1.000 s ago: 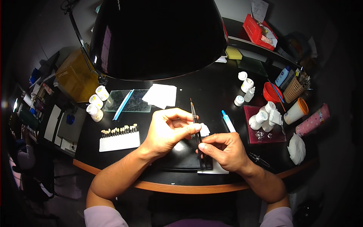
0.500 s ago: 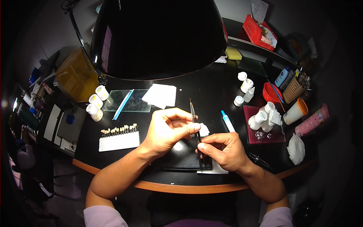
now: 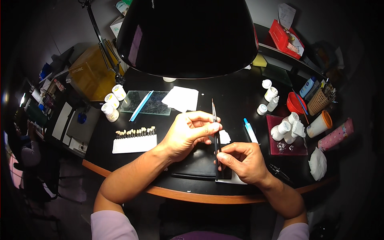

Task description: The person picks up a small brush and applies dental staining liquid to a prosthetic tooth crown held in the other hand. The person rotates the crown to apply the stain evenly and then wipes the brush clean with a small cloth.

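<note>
Both hands hold one thin black-handled brush (image 3: 217, 146), upright over the desk with its fine pointed tip upward. My left hand (image 3: 186, 134) pinches the brush near its upper part, thumb in front. Lower down, my right hand (image 3: 243, 163) grips the handle between thumb and fingers. Behind the hands lies a small white paper (image 3: 225, 137), partly hidden by the fingers. To the left of my left hand is a white holder (image 3: 135, 145) with a row of tooth-shaped shade tabs. A blue and white pen-like tube (image 3: 250, 130) lies just beyond my right hand.
A large black lamp shade (image 3: 186, 40) hangs over the far desk. On the left are white jars (image 3: 110, 112) and a glass slab (image 3: 158, 109); white sheets (image 3: 182, 99) overlap it. White bottles stand on a maroon tray (image 3: 286, 151) at right, near a red bowl (image 3: 295, 105).
The view has shifted, so the desk things appear farther right. The brush stands more nearly vertical. Both hands keep their hold on it.
</note>
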A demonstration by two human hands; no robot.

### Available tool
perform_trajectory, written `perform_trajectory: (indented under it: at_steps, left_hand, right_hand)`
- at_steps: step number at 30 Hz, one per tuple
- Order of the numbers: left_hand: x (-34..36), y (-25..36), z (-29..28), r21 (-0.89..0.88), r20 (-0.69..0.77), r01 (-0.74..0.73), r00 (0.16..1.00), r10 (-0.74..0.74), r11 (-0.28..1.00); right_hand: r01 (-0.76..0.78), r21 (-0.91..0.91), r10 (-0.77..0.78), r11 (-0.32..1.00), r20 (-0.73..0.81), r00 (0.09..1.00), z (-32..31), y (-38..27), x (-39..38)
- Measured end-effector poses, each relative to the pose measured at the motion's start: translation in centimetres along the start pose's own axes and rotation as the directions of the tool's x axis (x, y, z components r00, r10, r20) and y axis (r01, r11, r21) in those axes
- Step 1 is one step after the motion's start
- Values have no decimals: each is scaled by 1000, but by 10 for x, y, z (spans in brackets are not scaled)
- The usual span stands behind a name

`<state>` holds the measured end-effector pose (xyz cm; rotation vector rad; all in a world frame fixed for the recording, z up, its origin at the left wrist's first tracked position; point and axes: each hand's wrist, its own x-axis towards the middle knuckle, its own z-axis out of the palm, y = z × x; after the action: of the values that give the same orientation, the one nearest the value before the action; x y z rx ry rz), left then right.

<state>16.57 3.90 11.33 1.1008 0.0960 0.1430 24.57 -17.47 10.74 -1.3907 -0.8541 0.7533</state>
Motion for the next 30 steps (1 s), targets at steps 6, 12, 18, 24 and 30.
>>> perform_trajectory:
  at_steps: [6,12,18,24,30]
  left_hand:
    - [2,0,-1,-1,-13,-59,998,59,998]
    - [3,0,-2,81,-19,-110,994,112,991]
    - [1,4,-1,102,-3,-106,994,107,989]
    - [0,4,-1,86,4,-119,993,119,989]
    - [0,7,3,114,-9,-84,996,85,990]
  right_hand:
    - [-6,-22,6,1000,2,1000,4,0,0]
    - [-10,-61,9,998,-10,1000,2,0,0]
    - [9,-82,-9,997,0,1000,1,-5,0]
    - [2,-136,-4,991,-15,1000,2,-6,0]
    - [-5,-135,2,991,-24,1000,0,-5,-1]
